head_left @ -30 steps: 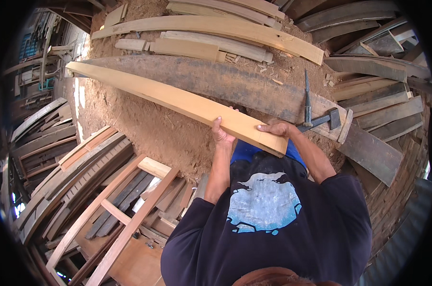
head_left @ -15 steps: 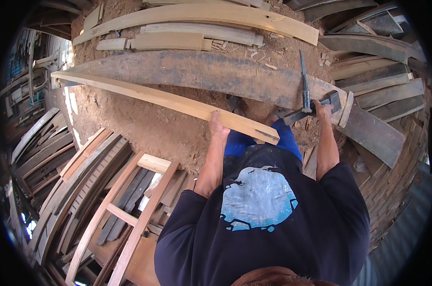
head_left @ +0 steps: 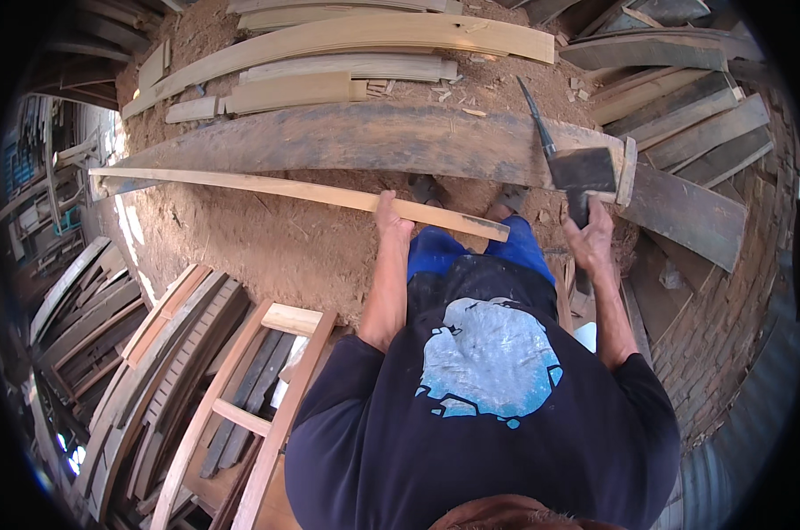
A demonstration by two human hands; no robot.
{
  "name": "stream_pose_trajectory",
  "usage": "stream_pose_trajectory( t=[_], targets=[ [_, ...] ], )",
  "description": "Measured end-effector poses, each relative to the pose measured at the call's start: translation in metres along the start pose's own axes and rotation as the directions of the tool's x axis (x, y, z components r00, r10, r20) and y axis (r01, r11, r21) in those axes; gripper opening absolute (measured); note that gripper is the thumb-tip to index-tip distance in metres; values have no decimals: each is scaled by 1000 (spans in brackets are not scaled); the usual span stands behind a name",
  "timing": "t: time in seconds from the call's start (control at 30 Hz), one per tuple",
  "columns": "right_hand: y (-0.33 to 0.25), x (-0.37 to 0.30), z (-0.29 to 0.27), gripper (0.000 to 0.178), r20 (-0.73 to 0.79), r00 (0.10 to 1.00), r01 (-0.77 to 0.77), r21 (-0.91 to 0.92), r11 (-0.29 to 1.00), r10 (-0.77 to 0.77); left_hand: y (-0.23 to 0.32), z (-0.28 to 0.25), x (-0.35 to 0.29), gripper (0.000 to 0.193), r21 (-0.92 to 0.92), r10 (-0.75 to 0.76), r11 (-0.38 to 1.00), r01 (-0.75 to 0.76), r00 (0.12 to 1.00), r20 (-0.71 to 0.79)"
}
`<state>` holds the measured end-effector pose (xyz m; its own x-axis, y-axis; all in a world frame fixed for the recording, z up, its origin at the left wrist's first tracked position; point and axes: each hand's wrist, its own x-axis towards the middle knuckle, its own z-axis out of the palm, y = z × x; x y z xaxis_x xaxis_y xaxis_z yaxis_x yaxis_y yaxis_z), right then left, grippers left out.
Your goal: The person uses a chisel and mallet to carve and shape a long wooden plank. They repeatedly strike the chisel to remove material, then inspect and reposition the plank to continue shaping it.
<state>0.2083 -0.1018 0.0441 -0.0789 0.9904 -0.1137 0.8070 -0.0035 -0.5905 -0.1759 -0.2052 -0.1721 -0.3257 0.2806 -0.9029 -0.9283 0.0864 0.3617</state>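
Observation:
My left hand (head_left: 391,217) is closed round a long pale wooden board (head_left: 267,186), close to its near right end. The board's far end lies at the left end of a broad, dark curved plank (head_left: 347,137). My right hand (head_left: 591,237) grips a dark mallet (head_left: 582,170) by its handle, just under the block-shaped head. That head covers part of the plank's right side. A slim, chisel-like tool (head_left: 536,115) with a dark tapering shaft lies on the plank; the mallet head hides its lower end.
A small wooden strip (head_left: 627,172) stands crosswise at the plank's right end. Curved pale boards (head_left: 356,37) lie beyond it on sawdust-covered ground. Stacked planks (head_left: 713,132) are at the right, more curved pieces (head_left: 152,353) at the lower left, beside a ladder-like wooden frame (head_left: 280,415).
The mallet has turned and risen, its block head now over the plank in front of the chisel-like tool. The pale board has rolled in my left hand, showing a narrower side.

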Motion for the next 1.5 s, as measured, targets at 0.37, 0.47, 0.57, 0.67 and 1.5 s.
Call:
stream_pose_trajectory(
  t=[0.37, 0.47, 0.57, 0.67, 1.5],
  targets=[
    [-53, -55, 58, 28, 565, 823, -53, -20, 998, 55, -8, -5, -14, 45, 44, 55, 997, -57, 997, 59],
    [-71, -54, 37, 29, 583, 812, -103, 189, 977, -27, -11, -5, -1, 37, -35, -5, 999, 4, 998, -55],
    [-31, -59, 67, 29, 626, 779, 55, -102, 993, 21, -7, 1, -6, 38, -25, 21, 999, -21, 1000, 16],
    [-39, -54, 57, 30, 657, 752, 52, -137, 989, 52, -11, -8, -20, 37, -62, 35, 998, -31, 998, 60],
    [108, 68, 23, 33, 307, 818, -568, 301, 766, 485, -5, 1, -62, 65, -103, 130, 989, -102, 937, 325]
  ],
)
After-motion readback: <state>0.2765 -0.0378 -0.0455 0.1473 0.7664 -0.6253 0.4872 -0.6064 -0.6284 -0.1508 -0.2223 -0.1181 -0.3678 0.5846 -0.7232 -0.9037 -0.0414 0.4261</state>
